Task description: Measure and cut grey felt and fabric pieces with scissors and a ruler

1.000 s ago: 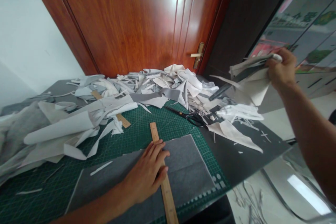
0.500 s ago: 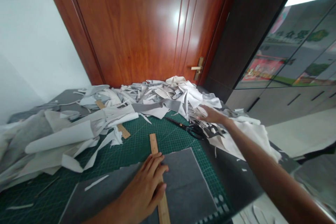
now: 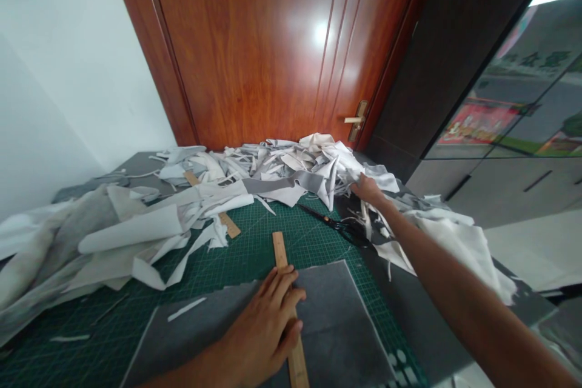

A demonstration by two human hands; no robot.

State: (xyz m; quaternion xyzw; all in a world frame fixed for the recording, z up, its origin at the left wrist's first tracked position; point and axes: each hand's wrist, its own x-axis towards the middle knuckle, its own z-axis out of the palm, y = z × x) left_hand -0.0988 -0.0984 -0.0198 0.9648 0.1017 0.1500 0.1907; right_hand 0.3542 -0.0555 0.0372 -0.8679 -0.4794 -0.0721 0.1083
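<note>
My left hand [image 3: 271, 326] lies flat, fingers stretched, pressing a wooden ruler [image 3: 284, 273] onto a grey fabric sheet [image 3: 334, 315] on the green cutting mat [image 3: 236, 254]. My right hand [image 3: 367, 189] reaches far out to the heap of white and grey fabric scraps [image 3: 313, 163] at the back of the table; its fingers curl into the scraps. Black scissors [image 3: 334, 225] lie on the mat just below that hand.
More rolled and crumpled offcuts [image 3: 118, 230] pile up on the left, with a second wooden ruler [image 3: 227, 223] partly under them. White cloth [image 3: 454, 236] drapes over the table's right edge. A wooden door [image 3: 273, 42] stands behind the table.
My right hand, which held a bundle of scraps up at the right, dropped it at the table's right edge and moved in to the scrap heap. The left hand stayed on the ruler.
</note>
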